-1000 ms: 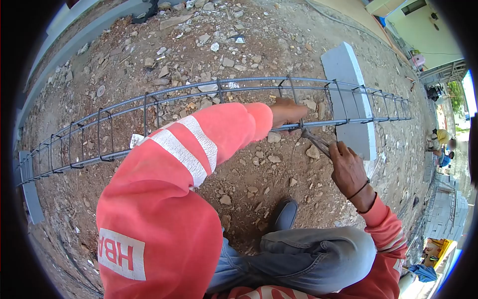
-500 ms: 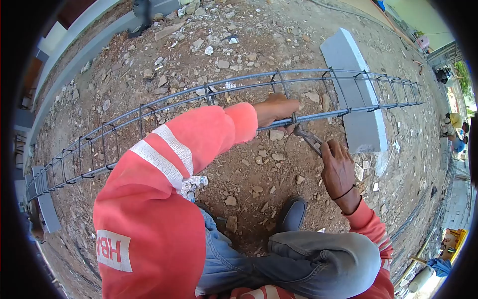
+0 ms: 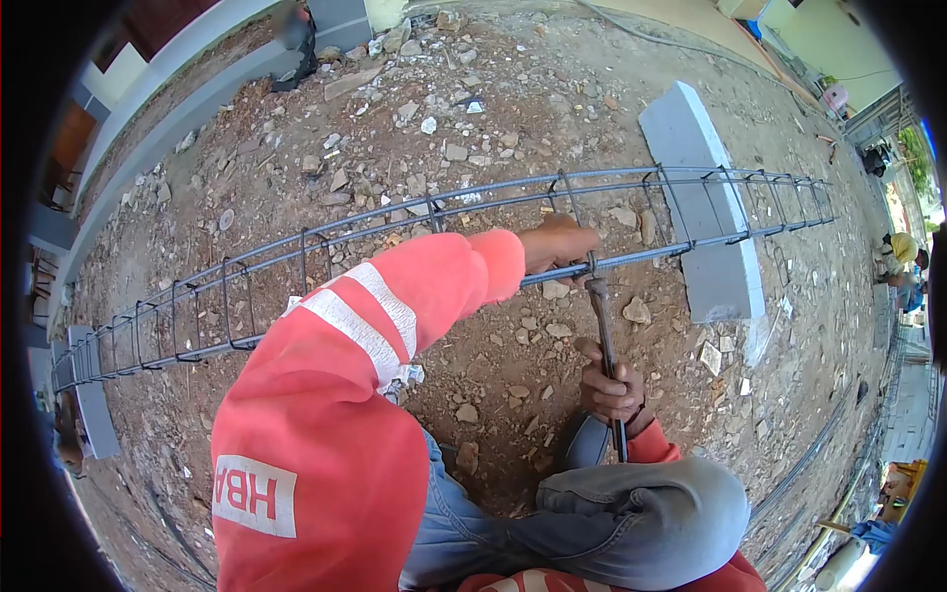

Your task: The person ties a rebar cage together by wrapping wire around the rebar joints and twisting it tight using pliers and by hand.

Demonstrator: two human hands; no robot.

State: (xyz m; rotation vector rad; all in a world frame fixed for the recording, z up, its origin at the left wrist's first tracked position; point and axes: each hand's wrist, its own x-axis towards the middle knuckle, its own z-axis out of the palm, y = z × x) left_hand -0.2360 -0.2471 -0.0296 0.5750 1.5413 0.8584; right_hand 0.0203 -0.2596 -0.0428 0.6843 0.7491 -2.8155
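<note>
A long rebar cage (image 3: pixel 444 202), made of bars with tied square stirrups, stretches across in front of me. My left hand (image 3: pixel 560 245) is closed around its near bar, right beside a stirrup (image 3: pixel 574 202). My right hand (image 3: pixel 612 387) grips the dark handles of a pair of pincers (image 3: pixel 604 321), held nearly upright. The head of the pincers meets the near bar at that stirrup joint, just right of my left fingers. Any tie wire in the jaws is too small to make out.
A grey block (image 3: pixel 705 207) supports the cage on the right, and another block (image 3: pixel 94 419) on the left. Stones and rubble (image 3: pixel 457 153) cover the dirt. A person (image 3: pixel 296 44) is at the upper left; another person (image 3: pixel 903 259) is at the far right.
My right hand has swung down and left, turning the pincers from slanted to nearly upright with the handles together. My left hand keeps its grip beside the stirrup. The view has shifted slightly.
</note>
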